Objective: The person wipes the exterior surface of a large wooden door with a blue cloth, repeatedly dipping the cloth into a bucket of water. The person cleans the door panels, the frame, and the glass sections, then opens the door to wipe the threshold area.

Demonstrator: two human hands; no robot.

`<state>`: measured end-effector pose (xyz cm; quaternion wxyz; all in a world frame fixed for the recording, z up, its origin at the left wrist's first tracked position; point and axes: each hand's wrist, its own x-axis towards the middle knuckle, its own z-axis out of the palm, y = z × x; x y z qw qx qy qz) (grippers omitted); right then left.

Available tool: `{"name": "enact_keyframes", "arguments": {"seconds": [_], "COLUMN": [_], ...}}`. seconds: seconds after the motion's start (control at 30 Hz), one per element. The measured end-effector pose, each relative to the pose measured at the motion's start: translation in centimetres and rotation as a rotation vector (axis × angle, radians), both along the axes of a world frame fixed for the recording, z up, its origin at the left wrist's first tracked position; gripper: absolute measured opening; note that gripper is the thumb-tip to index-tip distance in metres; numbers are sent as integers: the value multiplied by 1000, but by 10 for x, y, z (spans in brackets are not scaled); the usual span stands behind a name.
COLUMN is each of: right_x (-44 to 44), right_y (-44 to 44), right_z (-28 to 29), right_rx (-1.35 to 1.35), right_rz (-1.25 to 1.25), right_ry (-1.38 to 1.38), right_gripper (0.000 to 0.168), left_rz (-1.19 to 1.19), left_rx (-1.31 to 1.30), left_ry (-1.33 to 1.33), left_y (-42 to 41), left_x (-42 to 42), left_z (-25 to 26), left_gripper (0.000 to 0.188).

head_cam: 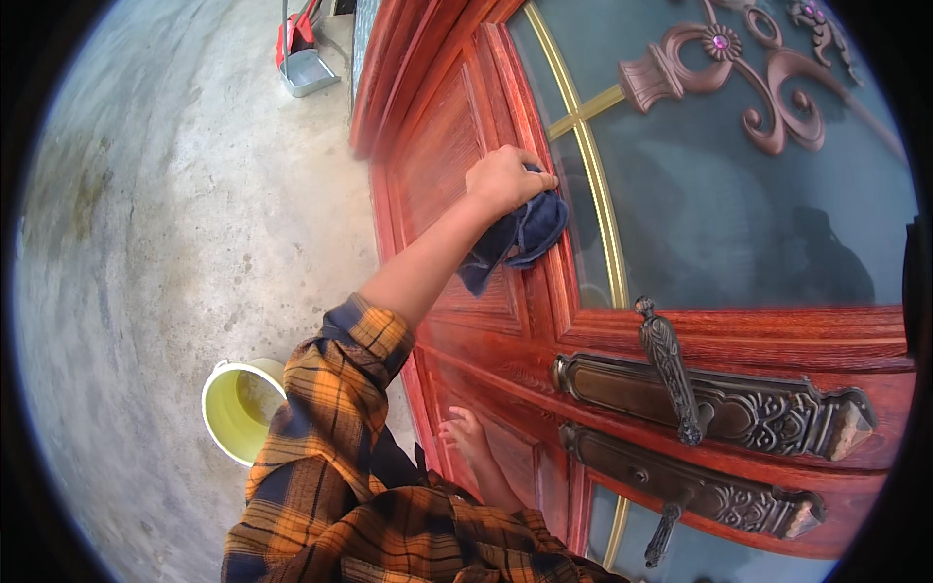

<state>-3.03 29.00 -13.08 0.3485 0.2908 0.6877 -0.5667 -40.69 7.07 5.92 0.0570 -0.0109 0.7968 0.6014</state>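
My left hand (508, 178) grips a bunched dark blue cloth (539, 226) and presses it against the red wooden door (444, 175). The cloth lies on the raised frame beside the door's glass pane (692, 211), and one corner of it hangs down below my wrist. Lower down, my right hand (466, 436) is empty, its fingers spread apart, close in front of a lower door panel. Both sleeves are orange and navy plaid; the left one is rolled up to the forearm.
Two dark metal lever handles on ornate plates, an upper one (670, 372) and a lower one (667, 535), stick out from the door. A yellow-green bucket (219, 423) with liquid stands on the concrete floor (160, 291). A metal dustpan (310, 73) stands farther off. Scrollwork (773, 80) decorates the glass.
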Motion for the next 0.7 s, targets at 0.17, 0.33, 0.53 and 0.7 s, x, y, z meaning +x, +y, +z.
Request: {"name": "enact_keyframes", "arguments": {"seconds": [0.17, 0.33, 0.53, 0.7], "right_x": [-4, 4, 24, 20], "right_y": [-1, 8, 3, 2], "right_z": [-3, -10, -22, -32], "right_rx": [-11, -20, -14, 14], "right_rz": [9, -43, -40, 79], "right_ry": [-1, 13, -37, -93], "right_gripper": [42, 44, 44, 46], "left_rz": [225, 722, 377, 24], "left_rx": [580, 852, 559, 281], "left_ry": [11, 432, 476, 856], "left_y": [1, -8, 22, 40], "left_x": [-4, -19, 3, 93], "left_z": [-38, 8, -8, -17], "left_gripper": [35, 44, 48, 46]}}
